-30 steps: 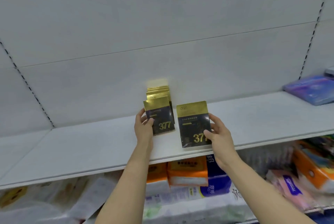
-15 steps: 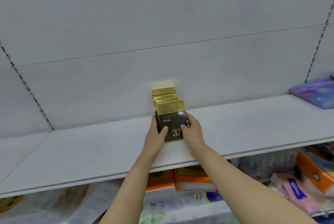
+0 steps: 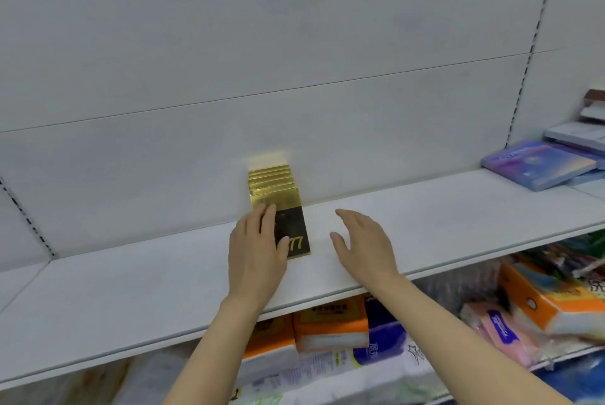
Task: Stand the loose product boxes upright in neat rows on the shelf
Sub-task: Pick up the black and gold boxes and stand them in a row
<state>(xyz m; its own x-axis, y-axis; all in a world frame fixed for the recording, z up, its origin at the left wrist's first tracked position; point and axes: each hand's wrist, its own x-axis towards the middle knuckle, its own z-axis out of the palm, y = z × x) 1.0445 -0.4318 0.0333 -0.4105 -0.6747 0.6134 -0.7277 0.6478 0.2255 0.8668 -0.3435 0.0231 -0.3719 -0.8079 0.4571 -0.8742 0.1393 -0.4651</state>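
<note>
Several black-and-gold product boxes (image 3: pixel 288 208) stand upright in one row running back to the rear wall, near the middle of the white shelf (image 3: pixel 442 218). My left hand (image 3: pixel 257 252) lies against the left side and front face of the foremost box, fingers straight, thumb across the gold "77" print. My right hand (image 3: pixel 365 246) hovers open just right of the row, a small gap away from the boxes, holding nothing.
Flat blue and purple boxes (image 3: pixel 540 164) lie stacked at the shelf's right end. Below the shelf, orange and blue tissue packs (image 3: pixel 330 329) fill the lower level. The shelf surface left and right of the row is bare white board.
My right hand brought a separate box into the front of the row, then let go and drew away to the right. My left hand stayed on the front box.
</note>
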